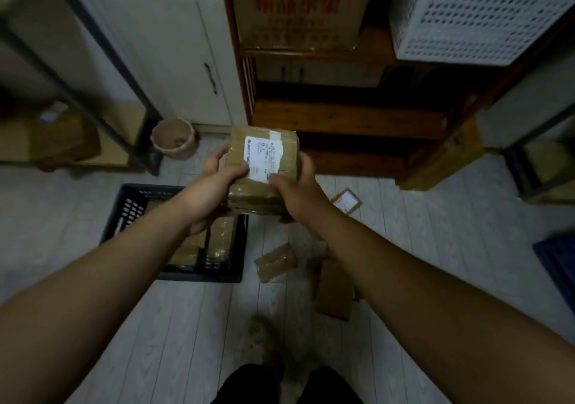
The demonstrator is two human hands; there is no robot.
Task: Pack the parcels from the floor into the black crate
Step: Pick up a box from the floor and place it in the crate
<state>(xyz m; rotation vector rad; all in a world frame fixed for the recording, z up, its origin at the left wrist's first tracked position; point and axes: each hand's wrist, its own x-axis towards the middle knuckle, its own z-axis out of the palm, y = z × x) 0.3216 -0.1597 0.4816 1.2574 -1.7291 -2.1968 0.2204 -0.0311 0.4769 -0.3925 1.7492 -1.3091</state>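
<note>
The left hand [214, 182] grips the left side of a taped cardboard parcel [263, 170], thumb lying across its top face and touching the edge of the white shipping label [264, 158]. The right hand [295, 192] clasps the opposite side, its thumb pressed on the label's lower corner and its fingers wrapped round the far edge. Between the two hands the parcel is held up in the air, label upward, well above the floor.

Below the parcel and to its left, the black crate [130, 213] sits on the pale plank floor [186, 326], partly hidden by the left forearm. Brown taped parcels already lie inside it, against its right wall.

On the floor just right of the crate lies a small brown packet [275, 262], tilted. Further right of the crate, a flat cardboard box [334, 291] lies partly under the right forearm. Beyond that arm, a flat labelled parcel [348, 202] rests on the floor.

Farther from the crate, a pinkish bucket [174, 139] stands on the floor near a white cabinet door. A wooden shelf unit [342, 114] rises behind the held parcel, bearing a printed carton [298, 8] and a white perforated basket [476, 11].
</note>
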